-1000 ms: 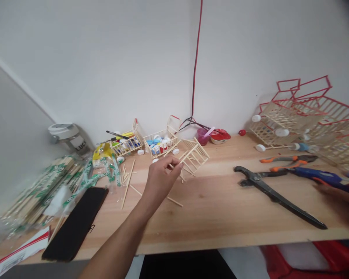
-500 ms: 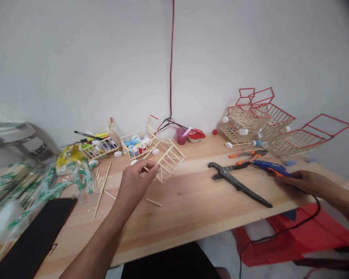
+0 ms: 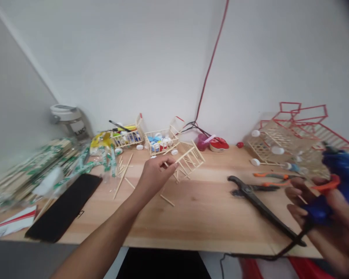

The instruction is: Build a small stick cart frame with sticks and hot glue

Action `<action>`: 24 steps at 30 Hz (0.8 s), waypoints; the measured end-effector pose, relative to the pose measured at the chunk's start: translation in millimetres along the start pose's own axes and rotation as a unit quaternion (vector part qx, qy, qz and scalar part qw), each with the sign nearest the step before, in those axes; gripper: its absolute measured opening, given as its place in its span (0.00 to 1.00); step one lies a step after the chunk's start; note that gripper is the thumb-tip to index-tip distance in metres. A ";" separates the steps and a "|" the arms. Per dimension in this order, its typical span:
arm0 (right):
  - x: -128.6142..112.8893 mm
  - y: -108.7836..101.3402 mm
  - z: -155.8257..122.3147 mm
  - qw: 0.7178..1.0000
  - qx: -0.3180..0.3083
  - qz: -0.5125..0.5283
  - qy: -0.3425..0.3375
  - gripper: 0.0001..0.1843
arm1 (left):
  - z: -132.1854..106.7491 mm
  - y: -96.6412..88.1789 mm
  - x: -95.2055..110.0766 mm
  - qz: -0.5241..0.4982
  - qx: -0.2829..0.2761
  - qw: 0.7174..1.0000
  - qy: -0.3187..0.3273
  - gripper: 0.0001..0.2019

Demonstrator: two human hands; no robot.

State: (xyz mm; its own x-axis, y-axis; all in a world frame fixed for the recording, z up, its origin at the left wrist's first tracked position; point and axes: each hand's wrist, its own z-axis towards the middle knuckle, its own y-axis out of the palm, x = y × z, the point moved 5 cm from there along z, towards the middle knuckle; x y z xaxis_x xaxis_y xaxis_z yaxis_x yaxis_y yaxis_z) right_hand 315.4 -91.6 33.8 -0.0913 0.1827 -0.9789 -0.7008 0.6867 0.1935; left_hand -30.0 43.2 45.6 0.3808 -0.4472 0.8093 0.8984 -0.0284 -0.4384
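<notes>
Our left grip (image 3: pixel 155 176) pinched a stick frame (image 3: pixel 190 161); our right grip (image 3: pixel 328 228) closed around a blue glue gun (image 3: pixel 341 174) over the counter's (image 3: pixel 209 217) right end.

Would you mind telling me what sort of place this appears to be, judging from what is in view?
It looks like a hobby craft bench: a wooden workbench with packets of wooden sticks, a stick-built frame in the left hand, and what seems a blue hot glue gun in the right hand.
</notes>
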 end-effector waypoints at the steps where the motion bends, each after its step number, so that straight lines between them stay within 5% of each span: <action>1: 4.8 15.1 -3.5 0.999 -0.012 0.033 0.040 0.21 | -0.2 -0.7 0.5 -0.004 0.000 1.000 0.003 0.07; 4: 20.5 60.2 -18.2 0.987 -0.089 0.078 0.105 0.26 | -0.6 -3.3 1.8 -0.014 0.004 1.000 0.010 0.07; 8: 40.2 86.1 -27.4 0.979 -0.145 0.080 0.121 0.29 | -0.7 -4.9 2.3 -0.003 0.007 1.000 0.020 0.07; 13: 48.9 95.8 -32.5 0.964 -0.230 0.077 0.111 0.24 | -2.1 -3.4 4.8 0.031 0.022 0.998 0.051 0.06; 17: 59.6 94.3 -42.8 0.967 -0.246 -0.056 0.022 0.23 | -3.3 -2.1 6.8 0.064 0.042 0.993 0.089 0.06; 20: 72.4 93.6 -54.4 0.945 -0.282 -0.157 -0.050 0.26 | -3.6 -0.8 6.5 0.081 0.044 0.991 0.101 0.07; 24: 82.7 92.9 -63.6 0.930 -0.298 -0.198 -0.080 0.27 | -4.9 1.9 6.5 0.102 0.038 0.989 0.104 0.07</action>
State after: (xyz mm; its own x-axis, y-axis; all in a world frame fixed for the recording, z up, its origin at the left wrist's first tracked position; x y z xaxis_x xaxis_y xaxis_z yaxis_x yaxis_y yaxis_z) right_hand 197.8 -57.5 -33.4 0.3311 0.1323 -0.9343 -0.9290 0.2194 -0.2981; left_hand -26.9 35.9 48.1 0.5102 -0.6111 0.6052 0.8239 0.1455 -0.5477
